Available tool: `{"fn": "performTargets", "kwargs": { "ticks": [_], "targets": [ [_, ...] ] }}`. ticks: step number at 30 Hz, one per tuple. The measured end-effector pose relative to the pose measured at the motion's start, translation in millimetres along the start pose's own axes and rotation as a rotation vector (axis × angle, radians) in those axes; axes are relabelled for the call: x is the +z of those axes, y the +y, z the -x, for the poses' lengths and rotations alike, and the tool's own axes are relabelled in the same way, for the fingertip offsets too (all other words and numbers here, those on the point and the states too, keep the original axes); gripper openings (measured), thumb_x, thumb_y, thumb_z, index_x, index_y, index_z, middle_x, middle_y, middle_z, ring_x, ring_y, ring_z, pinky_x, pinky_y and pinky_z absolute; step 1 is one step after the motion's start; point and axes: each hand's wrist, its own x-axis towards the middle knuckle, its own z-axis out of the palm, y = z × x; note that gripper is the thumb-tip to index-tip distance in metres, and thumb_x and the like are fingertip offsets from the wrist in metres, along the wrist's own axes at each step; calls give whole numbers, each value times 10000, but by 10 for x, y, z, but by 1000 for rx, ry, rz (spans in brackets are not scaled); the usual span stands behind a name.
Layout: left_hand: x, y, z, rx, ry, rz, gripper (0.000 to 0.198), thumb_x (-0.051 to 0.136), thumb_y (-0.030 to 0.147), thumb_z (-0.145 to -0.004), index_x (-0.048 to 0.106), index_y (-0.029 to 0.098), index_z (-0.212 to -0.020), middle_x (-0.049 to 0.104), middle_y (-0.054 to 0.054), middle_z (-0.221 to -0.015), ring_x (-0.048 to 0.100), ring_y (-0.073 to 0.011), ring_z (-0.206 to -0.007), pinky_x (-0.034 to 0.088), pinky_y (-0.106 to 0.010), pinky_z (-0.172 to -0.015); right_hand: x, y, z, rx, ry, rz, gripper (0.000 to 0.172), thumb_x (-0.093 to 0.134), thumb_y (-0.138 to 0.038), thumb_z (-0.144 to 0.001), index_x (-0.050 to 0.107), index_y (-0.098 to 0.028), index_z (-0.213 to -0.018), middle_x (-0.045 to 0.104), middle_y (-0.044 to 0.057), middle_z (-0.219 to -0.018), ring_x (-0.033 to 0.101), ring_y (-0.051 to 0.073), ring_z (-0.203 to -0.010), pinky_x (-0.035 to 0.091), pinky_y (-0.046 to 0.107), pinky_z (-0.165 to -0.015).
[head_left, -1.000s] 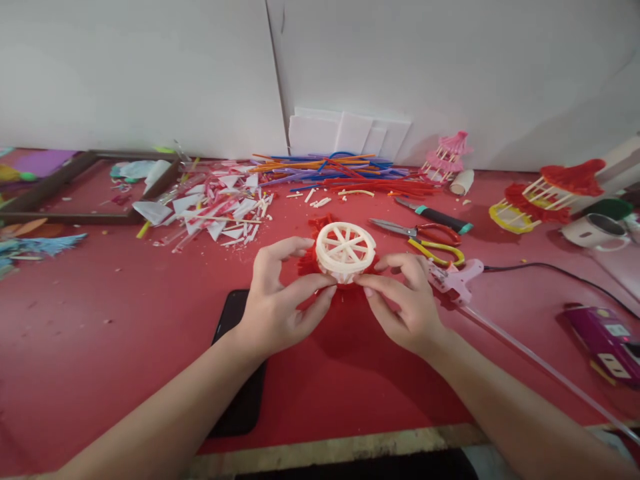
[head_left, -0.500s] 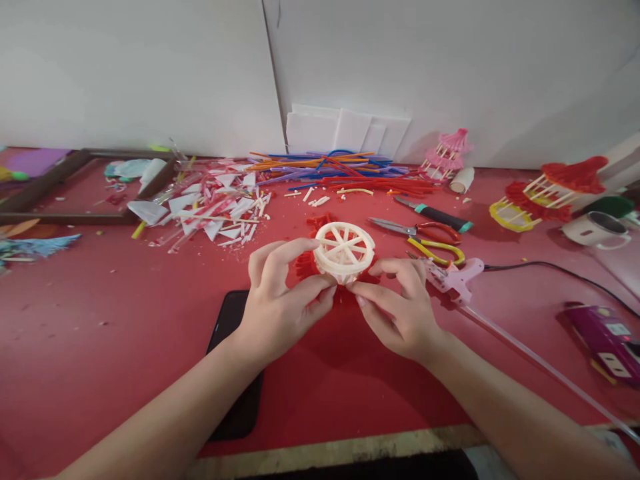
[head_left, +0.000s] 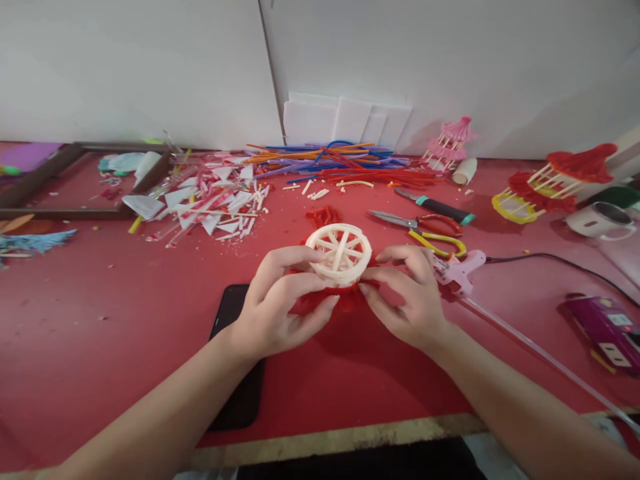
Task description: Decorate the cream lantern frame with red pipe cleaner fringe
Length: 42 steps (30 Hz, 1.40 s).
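Observation:
In the head view, a cream spoked wheel-like frame [head_left: 341, 252] with red fuzzy trim [head_left: 326, 216] around its lower part is held between both hands near the middle of the table. My left hand [head_left: 283, 300] grips its left side, index and middle fingers at the rim and the thumb lower down at the front. On the right side, my right hand [head_left: 407, 293] pinches the lower edge with thumb and fingers. Fingers and the wheel hide most of the trim. Beneath my left wrist lies a dark phone [head_left: 237, 393].
A pink glue gun [head_left: 463, 272] with a long glue stick sits beside my right hand. Scissors [head_left: 395, 220] and a craft knife [head_left: 445, 209] lie beyond. Colored pipe cleaners [head_left: 330, 163], scraps [head_left: 210, 193], a mug [head_left: 597, 221] and a purple power strip [head_left: 603, 333] surround the work.
The wheel frame has tilted and turned slightly. My left thumb has come away from the front, and the left fingers have moved along the rim. My right hand stays at the right side.

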Motion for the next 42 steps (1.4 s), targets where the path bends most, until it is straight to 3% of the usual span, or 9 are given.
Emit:
{"fn": "performTargets", "kwargs": {
  "ticks": [3,7,14,27,34,38,42],
  "targets": [
    [54,-32,29,-84,69,3,364,813,184,-783,507,217,-977,634,-84,-1126,680,-205,-969,631,-356,-805,-10,17,-1,-26,3,5,129,704,-252,-901,731,-256,-1027,637,50,-1051,620,201,-963,456,415,-867],
    [134,-63,57,-95,116,125,561,844,147,-737,463,218,-1141,596,-117,-1197,677,-260,-1088,648,-432,-858,-21,10,-15,-84,20,26,132,760,-258,-874,746,-247,-1005,677,46,-1006,622,202,-929,466,418,-860],
    [204,-3,60,-105,18,276,694,745,47,-805,336,256,-1326,521,-179,-1369,625,-301,-1255,629,-509,-956,-6,-49,-49,2,1,-38,82,740,-241,-889,754,-245,-970,691,49,-998,634,202,-933,490,418,-843],
    [262,93,-20,-203,44,380,708,696,-6,-806,352,295,-1347,520,-144,-1402,640,-286,-1252,678,-390,-842,55,-153,-70,219,-1,-185,38,728,-207,-843,733,-211,-881,645,35,-957,624,173,-899,487,382,-845],
    [164,115,-77,-369,-14,243,588,707,83,-836,397,237,-1311,551,-129,-1327,627,-280,-1259,630,-439,-967,79,-197,-119,237,-25,-185,52,704,-225,-857,745,-251,-876,636,30,-962,623,189,-921,473,406,-856],
    [110,163,-108,-273,-8,111,628,722,75,-831,380,222,-1337,524,-152,-1328,589,-302,-1276,625,-469,-972,73,-206,-132,230,-39,-165,62,708,-241,-865,754,-261,-902,628,33,-964,613,193,-916,461,415,-856],
    [96,239,-4,-202,97,-222,765,835,96,-742,407,225,-1362,464,-181,-1332,571,-353,-1242,652,-503,-878,64,-215,-123,238,-49,-161,62,699,-243,-873,746,-250,-913,626,35,-983,606,191,-913,437,426,-876]
  ]
}}
